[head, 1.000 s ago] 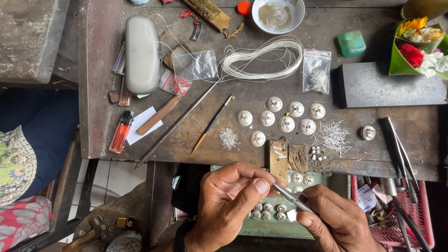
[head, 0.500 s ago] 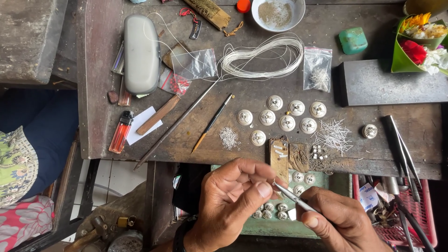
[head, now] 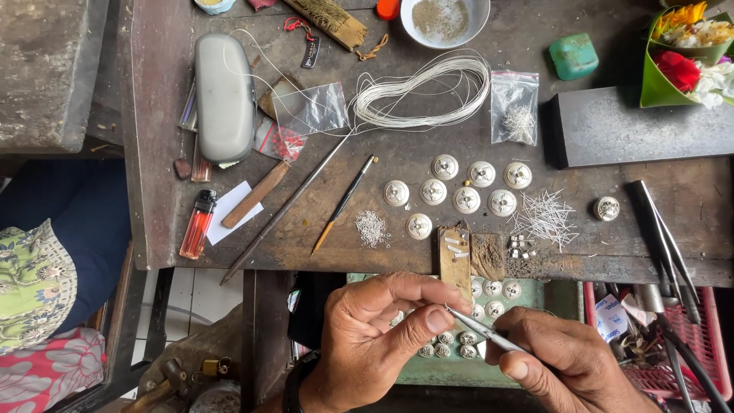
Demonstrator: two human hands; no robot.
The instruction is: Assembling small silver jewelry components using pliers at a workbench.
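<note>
1. The left hand (head: 375, 336) hovers just below the near edge of the workbench (head: 612, 252), thumb and forefinger pinched almost shut on something too small to make out
2. The right hand (head: 566, 359) grips slim metal tweezers (head: 478, 329) between thumb and fingers; their tips are closed and meet the left hand's pinched fingertips
3. Under both hands, below the workbench edge, lies a green tray (head: 527, 294) holding more small round silver pieces
4. On the workbench above the hands lie round silver buttons (head: 466, 200) in a loose cluster, one more set apart to the right
5. Just right of that cluster lies a heap of thin silver pins (head: 547, 218); left of it, a small pile of tiny rings (head: 372, 227)
6. Farther back on the workbench sits a coil of white wire (head: 424, 95)
7. Near the left end of the workbench lies a red lighter (head: 198, 223)
</note>
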